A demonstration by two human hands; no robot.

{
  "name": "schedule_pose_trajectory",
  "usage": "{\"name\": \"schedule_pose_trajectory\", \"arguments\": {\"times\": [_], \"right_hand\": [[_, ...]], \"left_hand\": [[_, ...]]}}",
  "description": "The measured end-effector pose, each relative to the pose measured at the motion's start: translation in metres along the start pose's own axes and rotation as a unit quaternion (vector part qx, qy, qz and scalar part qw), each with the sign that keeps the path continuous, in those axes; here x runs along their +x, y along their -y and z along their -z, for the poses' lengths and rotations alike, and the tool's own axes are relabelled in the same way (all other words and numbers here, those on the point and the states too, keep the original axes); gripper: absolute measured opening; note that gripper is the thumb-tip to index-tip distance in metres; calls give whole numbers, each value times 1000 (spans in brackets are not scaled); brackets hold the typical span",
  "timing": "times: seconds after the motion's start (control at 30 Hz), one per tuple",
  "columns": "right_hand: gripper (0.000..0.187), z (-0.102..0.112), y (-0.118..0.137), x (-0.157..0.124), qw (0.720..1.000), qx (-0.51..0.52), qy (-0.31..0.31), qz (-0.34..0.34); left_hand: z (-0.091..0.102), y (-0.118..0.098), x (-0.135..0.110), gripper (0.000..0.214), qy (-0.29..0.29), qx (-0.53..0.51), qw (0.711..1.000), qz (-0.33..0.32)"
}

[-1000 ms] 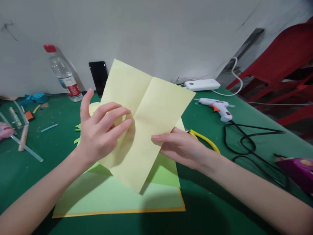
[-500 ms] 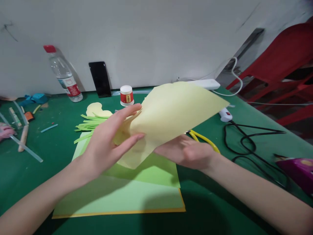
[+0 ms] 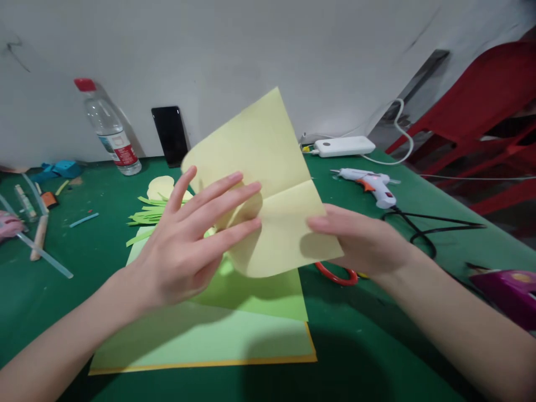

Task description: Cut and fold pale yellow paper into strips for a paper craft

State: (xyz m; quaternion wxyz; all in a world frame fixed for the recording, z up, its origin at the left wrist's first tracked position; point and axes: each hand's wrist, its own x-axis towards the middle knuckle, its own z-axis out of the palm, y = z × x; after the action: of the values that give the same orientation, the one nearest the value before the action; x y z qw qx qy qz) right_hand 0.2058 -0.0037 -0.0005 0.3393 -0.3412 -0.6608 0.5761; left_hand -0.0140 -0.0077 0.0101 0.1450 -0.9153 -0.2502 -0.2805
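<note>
A curved sheet of pale yellow paper [image 3: 276, 139] with a crease and a rounded lower edge is held up in front of me. My left hand [image 3: 180, 245] has its fingers spread over the paper's left part, their tips pressing near a fold; its thumb is hidden. At the lower right edge, my right hand [image 3: 360, 234] pinches the sheet, thumb on the near face. Below lie bright green paper [image 3: 268, 298] and light green sheets [image 3: 201, 340] with an orange-yellow sheet's edge under them. Green paper strips [image 3: 146, 212] and a pale yellow cutout [image 3: 161, 187] lie behind my left hand.
A white glue gun [image 3: 368, 181] with a black cord lies at right, near a white power strip [image 3: 345, 146]. Red-handled scissors [image 3: 337, 277] show under my right hand. A water bottle [image 3: 113, 134] and a phone [image 3: 171, 137] stand along the wall. A purple tool [image 3: 508, 293] sits far right.
The yellow paper has been turned, its pointed end swinging from the right to upward. My right hand has moved from beneath it to its right edge; my left fingers have spread over its face.
</note>
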Motion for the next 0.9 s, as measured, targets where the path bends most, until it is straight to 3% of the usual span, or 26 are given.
{"name": "schedule_pose_trajectory", "arguments": {"times": [0.07,0.13,0.37,0.57,0.67,0.73,0.83,0.9], "right_hand": [[33,-6,-4,-3,994,92,39,-41],[31,-15,-7,-6,993,96,46,-47],[37,-35,1,-13,987,-119,64,89],[32,-34,4,-13,974,-190,48,116],[20,-34,6,-12,973,-208,-1,104],[16,-33,6,-12,964,-220,-61,135],[21,-31,5,-12,921,-230,-191,251],[24,-31,6,-12,885,-239,-240,320]], "left_hand": [[2,-6,1,26,-13,-9,1000,9],[4,-12,3,14,-31,-30,999,30],[8,-25,4,38,-51,-52,995,65],[11,-28,1,27,-43,-114,989,87],[14,-27,1,22,-40,-113,989,91],[16,-25,1,17,-35,-105,990,89],[22,-23,4,12,-30,-91,992,85],[25,-24,6,12,-18,-92,992,87]]}}
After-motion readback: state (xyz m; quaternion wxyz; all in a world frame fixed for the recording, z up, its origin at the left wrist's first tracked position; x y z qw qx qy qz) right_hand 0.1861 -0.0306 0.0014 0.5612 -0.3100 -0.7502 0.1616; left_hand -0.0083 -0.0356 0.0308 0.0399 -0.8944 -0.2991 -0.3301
